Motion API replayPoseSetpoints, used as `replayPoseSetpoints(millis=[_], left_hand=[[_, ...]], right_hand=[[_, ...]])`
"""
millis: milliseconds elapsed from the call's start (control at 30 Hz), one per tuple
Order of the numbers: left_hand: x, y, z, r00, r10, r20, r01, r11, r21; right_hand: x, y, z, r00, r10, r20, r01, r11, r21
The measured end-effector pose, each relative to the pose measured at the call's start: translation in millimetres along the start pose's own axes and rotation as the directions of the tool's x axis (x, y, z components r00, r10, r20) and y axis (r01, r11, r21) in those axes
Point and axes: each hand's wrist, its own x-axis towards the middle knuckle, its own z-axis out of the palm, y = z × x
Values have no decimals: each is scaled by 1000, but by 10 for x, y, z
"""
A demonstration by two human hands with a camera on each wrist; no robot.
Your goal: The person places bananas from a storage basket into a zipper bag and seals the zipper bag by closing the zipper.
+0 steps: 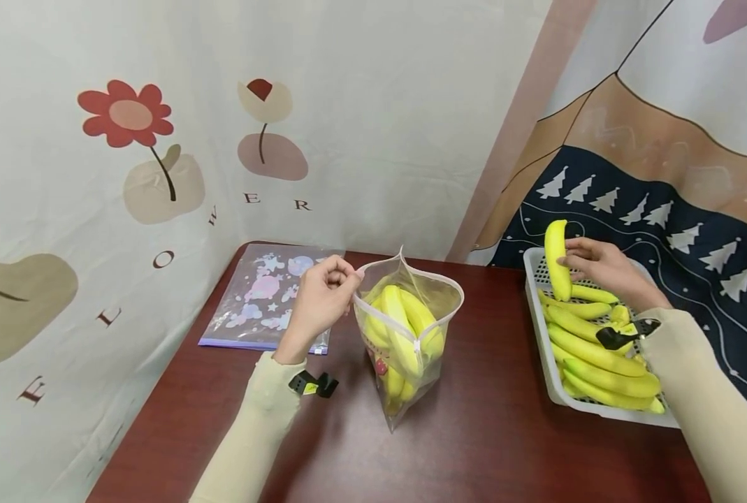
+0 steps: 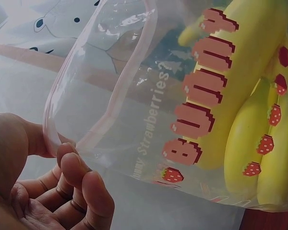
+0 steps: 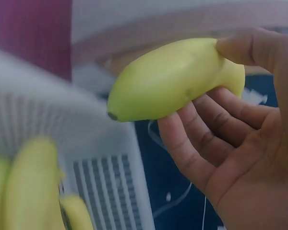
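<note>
My left hand (image 1: pixel 325 297) pinches the rim of a clear zip bag (image 1: pixel 444 358) between thumb and fingers. The bag stands upright with its mouth spread and several yellow bananas (image 1: pixel 393 328) inside. Pink "BUNNY" lettering (image 2: pixel 201 91) and small strawberries show on its side in the left wrist view. Over at the right, my right hand (image 1: pixel 612 269) holds a single banana (image 1: pixel 557 260) upright above the back of a basket. In the right wrist view the thumb lies on one side of this banana (image 3: pixel 168 81) and the fingers on the other.
The white plastic basket (image 1: pixel 539 356) at the right holds several more bananas (image 1: pixel 599 349). A flat printed zip bag (image 1: pixel 266 290) with a purple slider edge lies at the back left of the dark red table (image 1: pixel 474 447). Patterned curtains (image 1: pixel 373 126) hang behind.
</note>
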Motion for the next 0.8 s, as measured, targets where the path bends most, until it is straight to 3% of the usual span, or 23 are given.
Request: replayPoseSetpoints(millis=[133,267,400,600,800], left_hand=[[-5,-8,-2,1000,-1,-3,1,1000,5],[-8,-2,9,1000,3,-3,-2,1000,5],[1,11,23,1000,9,-11,-9,1000,7],[2,6,35,1000,13,-13,-13,1000,3],[-2,-3,51,1000,15,-13,-15,1000,7]], right_hand=[[-83,-171,72,999,-20,-43,26,990,141],[-169,-321,140,997,-49,-59,63,960,273],[-253,-469,211,992,-108,-59,122,910,396],[-347,-714,354,980,-187,-68,191,791,582],[-416,-948,480,968,-247,-53,223,737,638]])
